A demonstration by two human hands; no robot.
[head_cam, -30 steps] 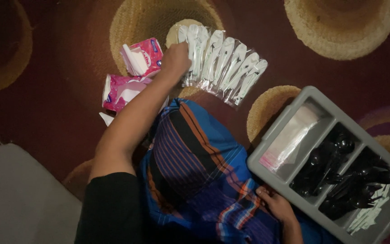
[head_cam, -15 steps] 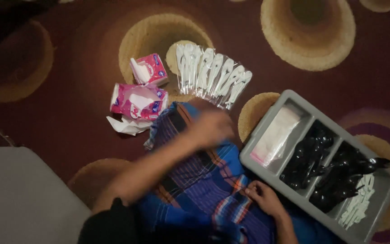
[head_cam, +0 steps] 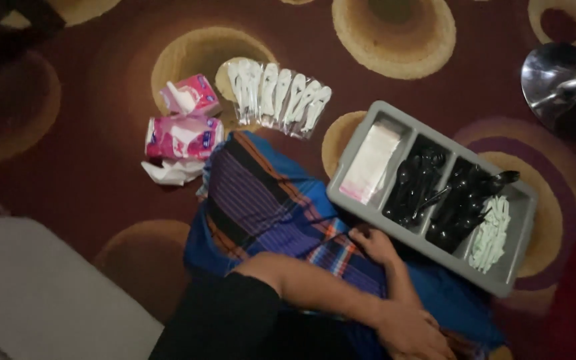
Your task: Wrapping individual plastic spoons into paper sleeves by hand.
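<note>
I read the right hand (head_cam: 375, 243) as resting at the near wall of the grey cutlery tray (head_cam: 428, 261), its fingers lying close together on the striped blue cloth (head_cam: 261, 200) and touching the tray's rim. I cannot tell whether they actually grip it. The left hand (head_cam: 418, 333) lies low by the bottom edge, against the right forearm. It is too dim and blurred to see how its fingers sit.

The tray leans partly on the cloth-covered lap and partly on the patterned carpet (head_cam: 88, 133), which keeps it within easy reach of the right hand. Its four compartments sort the stock: clear packets (head_cam: 373, 163), black spoons (head_cam: 418, 187), more black cutlery (head_cam: 465, 200), and pale pieces (head_cam: 491, 233) at the far end.

A fanned row of wrapped white cutlery packs (head_cam: 278, 97) lies just beyond the cloth's far edge. Beside it to the left are pink tissue packs (head_cam: 183, 137) and a crumpled tissue (head_cam: 171, 172).

For moving, bare carpet is open to the left of the tissues and beyond the row. On the right it is tighter, with a shiny metal bowl (head_cam: 558, 80) near the tray's far corner. A pale grey surface (head_cam: 35, 293) closes off the lower left.
</note>
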